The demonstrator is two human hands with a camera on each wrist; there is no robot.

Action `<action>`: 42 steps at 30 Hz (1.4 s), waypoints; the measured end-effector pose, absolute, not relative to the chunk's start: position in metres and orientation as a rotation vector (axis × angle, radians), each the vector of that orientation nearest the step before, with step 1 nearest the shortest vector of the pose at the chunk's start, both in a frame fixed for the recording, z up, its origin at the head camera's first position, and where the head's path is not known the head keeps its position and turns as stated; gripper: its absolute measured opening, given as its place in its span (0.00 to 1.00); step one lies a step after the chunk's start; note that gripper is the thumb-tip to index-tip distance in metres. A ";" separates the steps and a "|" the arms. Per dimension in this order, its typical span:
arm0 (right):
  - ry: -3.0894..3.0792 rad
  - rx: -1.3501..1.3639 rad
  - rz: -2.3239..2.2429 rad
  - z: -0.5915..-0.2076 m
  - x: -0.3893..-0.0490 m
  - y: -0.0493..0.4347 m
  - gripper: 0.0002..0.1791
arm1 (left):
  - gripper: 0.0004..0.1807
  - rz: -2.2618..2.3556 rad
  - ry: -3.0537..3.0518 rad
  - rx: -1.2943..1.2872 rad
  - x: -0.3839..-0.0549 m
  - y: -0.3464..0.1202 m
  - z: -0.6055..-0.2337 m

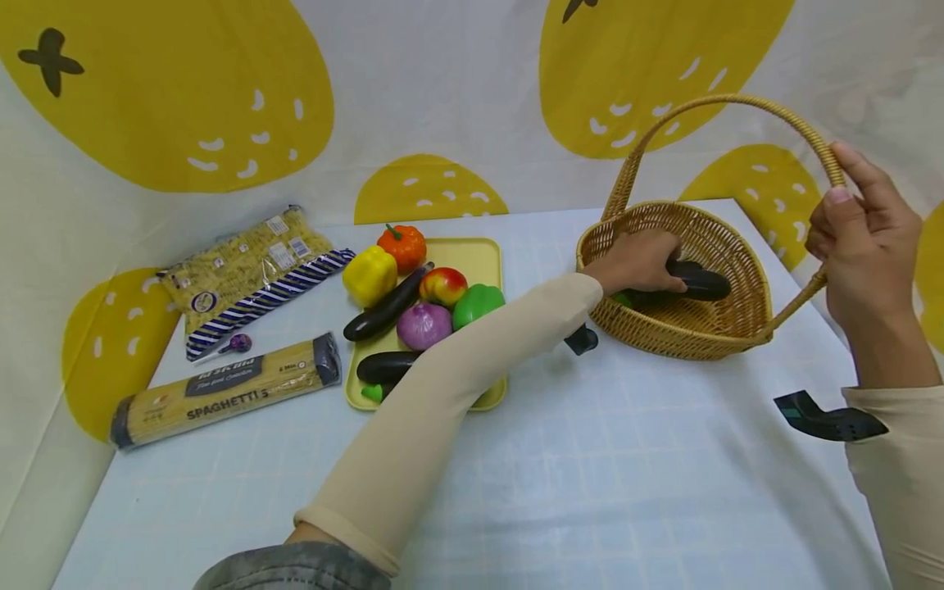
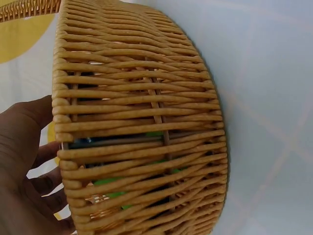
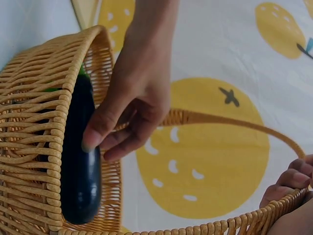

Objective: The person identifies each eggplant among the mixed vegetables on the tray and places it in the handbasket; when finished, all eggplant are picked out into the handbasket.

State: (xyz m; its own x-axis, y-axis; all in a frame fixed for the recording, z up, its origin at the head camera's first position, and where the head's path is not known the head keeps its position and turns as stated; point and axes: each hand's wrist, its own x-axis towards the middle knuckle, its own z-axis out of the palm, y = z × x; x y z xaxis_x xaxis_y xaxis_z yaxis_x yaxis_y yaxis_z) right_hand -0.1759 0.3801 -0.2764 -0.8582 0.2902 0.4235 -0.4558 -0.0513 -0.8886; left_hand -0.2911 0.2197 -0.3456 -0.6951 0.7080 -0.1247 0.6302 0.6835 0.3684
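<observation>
Inside the wicker basket (image 1: pixel 686 340), my left hand (image 1: pixel 637 260) holds a dark eggplant (image 1: pixel 708 284) between thumb and fingers. In the right wrist view the thumb lies on the upper side of the glossy eggplant (image 3: pixel 83 171), below its green stem end. Seen from the left wrist, the hand (image 2: pixel 24 171) is past the basket rim (image 2: pixel 61 122), and dark and green patches show through the weave; what else lies underneath is hidden. My right hand (image 1: pixel 870 221) grips the basket's arched handle (image 1: pixel 737 98) on its right side.
A yellow tray (image 1: pixel 483 254) holds toy vegetables: a pumpkin (image 1: pixel 402 247), yellow pepper (image 1: pixel 369 277), green pepper (image 1: pixel 478 305), onion (image 1: pixel 424 326) and eggplants. At left lie a pasta bag (image 1: pixel 243 262), a spaghetti pack (image 1: pixel 229 393) and a small purple-headed item (image 1: pixel 239 342).
</observation>
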 end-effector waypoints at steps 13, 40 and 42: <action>-1.733 0.134 1.940 -0.276 -0.176 0.379 0.24 | 0.33 0.497 2.533 1.212 -0.287 0.183 -0.339; -1.775 0.060 1.922 -0.279 -0.174 0.380 0.25 | 0.34 0.812 2.658 1.044 -0.191 -0.107 -0.321; -1.777 0.062 1.929 -0.279 -0.174 0.380 0.26 | 0.34 0.842 2.671 0.993 -0.184 -0.119 -0.323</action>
